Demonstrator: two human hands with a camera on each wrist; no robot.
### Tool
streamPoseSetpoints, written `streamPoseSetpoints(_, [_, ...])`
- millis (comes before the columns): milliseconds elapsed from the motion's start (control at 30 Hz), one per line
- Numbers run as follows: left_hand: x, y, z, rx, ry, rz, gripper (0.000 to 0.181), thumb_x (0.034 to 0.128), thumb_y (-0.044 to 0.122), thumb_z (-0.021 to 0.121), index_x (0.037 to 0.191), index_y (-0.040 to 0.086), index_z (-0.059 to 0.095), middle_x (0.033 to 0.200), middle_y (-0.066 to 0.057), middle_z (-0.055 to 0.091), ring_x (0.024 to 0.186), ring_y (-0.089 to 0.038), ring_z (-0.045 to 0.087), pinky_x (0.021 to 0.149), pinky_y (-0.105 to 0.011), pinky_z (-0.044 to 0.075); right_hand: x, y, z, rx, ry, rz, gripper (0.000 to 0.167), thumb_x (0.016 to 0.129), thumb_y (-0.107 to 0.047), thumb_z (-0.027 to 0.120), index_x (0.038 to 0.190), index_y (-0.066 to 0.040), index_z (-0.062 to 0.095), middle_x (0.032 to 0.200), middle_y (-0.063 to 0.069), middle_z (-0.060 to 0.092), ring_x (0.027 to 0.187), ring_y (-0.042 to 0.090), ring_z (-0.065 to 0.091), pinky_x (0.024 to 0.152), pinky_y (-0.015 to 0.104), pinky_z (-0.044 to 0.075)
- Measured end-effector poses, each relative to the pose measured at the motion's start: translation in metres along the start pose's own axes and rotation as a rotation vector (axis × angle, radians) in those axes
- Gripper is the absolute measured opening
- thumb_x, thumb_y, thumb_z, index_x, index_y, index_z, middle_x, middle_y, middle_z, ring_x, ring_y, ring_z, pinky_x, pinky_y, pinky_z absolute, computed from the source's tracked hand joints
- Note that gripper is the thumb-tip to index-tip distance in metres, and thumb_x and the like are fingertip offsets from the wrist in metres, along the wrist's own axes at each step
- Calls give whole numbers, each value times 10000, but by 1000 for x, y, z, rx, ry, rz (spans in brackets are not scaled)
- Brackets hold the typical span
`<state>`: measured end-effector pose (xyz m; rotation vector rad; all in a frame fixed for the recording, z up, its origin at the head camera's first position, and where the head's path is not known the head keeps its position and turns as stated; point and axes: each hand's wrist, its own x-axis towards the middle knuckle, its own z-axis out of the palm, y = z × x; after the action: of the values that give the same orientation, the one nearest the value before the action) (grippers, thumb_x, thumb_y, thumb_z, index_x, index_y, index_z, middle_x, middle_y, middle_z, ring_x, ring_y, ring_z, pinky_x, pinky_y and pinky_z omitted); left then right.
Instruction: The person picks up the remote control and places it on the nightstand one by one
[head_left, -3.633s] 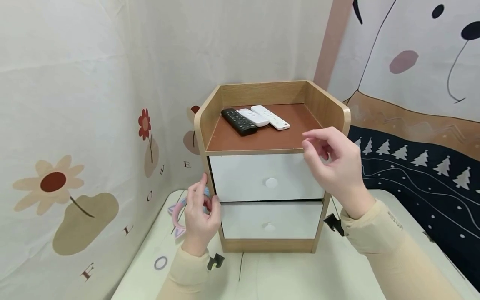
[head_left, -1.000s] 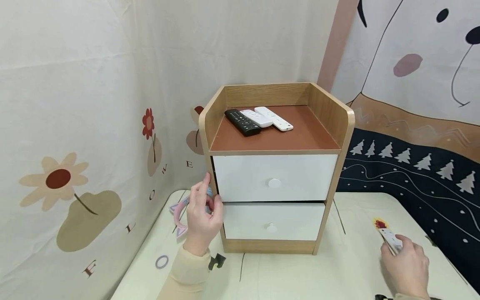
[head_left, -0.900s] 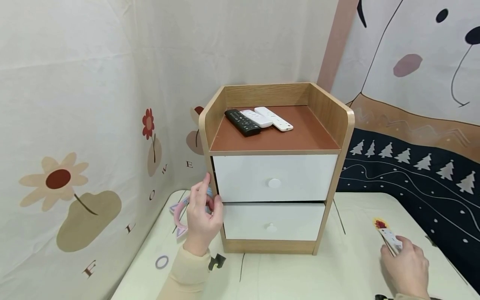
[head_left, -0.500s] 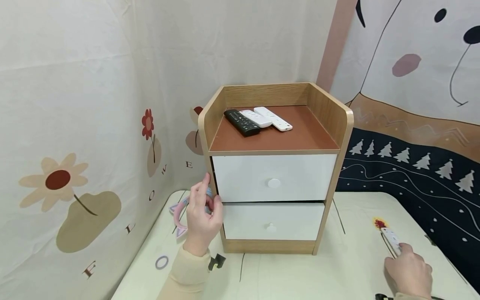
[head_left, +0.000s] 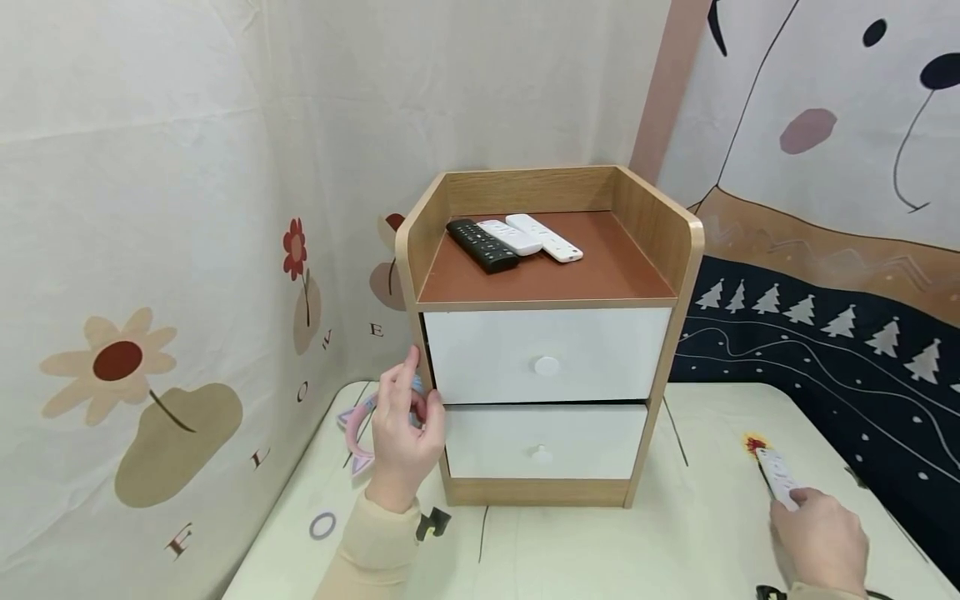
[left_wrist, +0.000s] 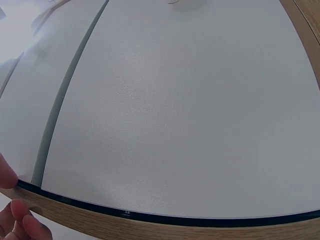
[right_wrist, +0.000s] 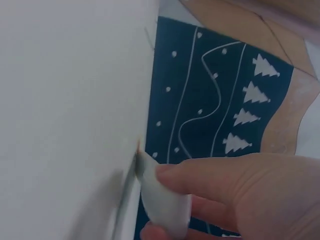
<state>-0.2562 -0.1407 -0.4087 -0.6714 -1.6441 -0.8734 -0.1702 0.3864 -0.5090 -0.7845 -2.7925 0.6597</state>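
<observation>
My right hand (head_left: 821,533) grips the near end of a white remote control (head_left: 777,477) low over the table at the right. The remote's far end lies by a red and yellow printed patch. In the right wrist view, thumb and fingers hold this remote (right_wrist: 162,202) along its sides. My left hand (head_left: 405,433) touches the left front edge of a small wooden cabinet (head_left: 540,492), its index finger stretched upward. The cabinet has an upper white drawer (head_left: 487,358) and a lower white drawer (head_left: 487,442), both pushed in. Fingertips (left_wrist: 35,227) show beside the side panel in the left wrist view.
On the cabinet's brown top lie a black remote (head_left: 482,246), a short white remote (head_left: 512,237) and a longer white remote (head_left: 544,238). A pink and purple ring-shaped item (head_left: 356,429) sits behind my left hand. Printed cloth (head_left: 187,208) hangs behind the table (head_left: 570,550).
My right hand has gone from the cabinet's right side down to the table and taken hold of a white remote. Lately it has shifted slightly, baring more of the remote. The left hand stays put.
</observation>
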Motion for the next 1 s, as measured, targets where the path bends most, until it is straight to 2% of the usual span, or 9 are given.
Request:
streamPoseSetpoints(100, [-1,0,0,2,-1,-1,644,912,-78,630,1547,-98,522,1146,-257,616,596,-130,475,492,-258,422,-3,-9,-5,23,56,-30,489,998,-245,677,1300,140,675,1277,420,664,1098,675,657,838,674,541])
streamPoseSetpoints(167, [-1,-1,1,2,-1,0,644,912,-78,631,1547,-98,522,1149,-257,616,596,-128,473,492,-255,420,-7,-18,-9,40,120,-73,482,1012,-256,684,1312,122,680,1226,383,710,1026,653,679,767,628,537])
streamPoseSetpoints(333, [-1,-2,2,0,7,9,640,908,-82,635,1539,-103,528,1135,-258,617,595,-131,473,489,-254,419,-26,-46,-22,129,344,-187,443,994,-246,736,1296,78,728,1060,311,789,852,561,713,548,434,411])
streamPoseSetpoints(433, [-1,-3,3,-4,13,12,639,904,-83,635,1534,-107,530,1120,-254,617,600,-137,480,497,-250,428,-38,-63,-30,211,503,-258,411,947,-217,811,1263,41,774,1056,293,803,893,517,742,550,271,356])
streamPoseSetpoints(533, [-1,-2,3,-7,14,9,641,904,-82,636,1536,-106,530,1115,-251,616,605,-139,485,506,-246,434,-48,-78,-36,297,643,-337,397,884,-182,888,1230,-4,813,1083,265,816,914,-1,764,599,83,278])
streamPoseSetpoints(600, [-1,-2,2,-9,12,6,644,903,-84,637,1538,-106,528,1114,-251,615,609,-140,485,508,-249,436,-56,-88,-43,348,699,-373,396,869,-161,908,1228,-18,821,1124,256,816,970,-307,565,664,-1,224])
streamPoseSetpoints(667, [-1,-1,2,-7,8,2,648,903,-84,638,1541,-103,525,1114,-250,614,613,-139,486,509,-250,436,-65,-98,-52,399,743,-404,402,861,-139,917,1232,-20,820,1166,258,810,1016,-453,337,739,-30,237])
streamPoseSetpoints(867, [0,0,2,-8,10,4,645,903,-94,640,1539,-103,530,1113,-254,617,610,-142,485,510,-249,431,-93,-126,-75,556,889,-487,395,896,-162,906,1230,27,808,1312,233,770,1136,-379,491,910,-46,378])
streamPoseSetpoints(1000, [1,0,2,-8,16,10,638,903,-93,637,1533,-105,533,1111,-255,619,603,-144,480,506,-254,427,-107,-152,-90,723,1025,-597,412,900,-272,909,1100,80,830,1240,242,791,1186,-225,641,965,-7,452])
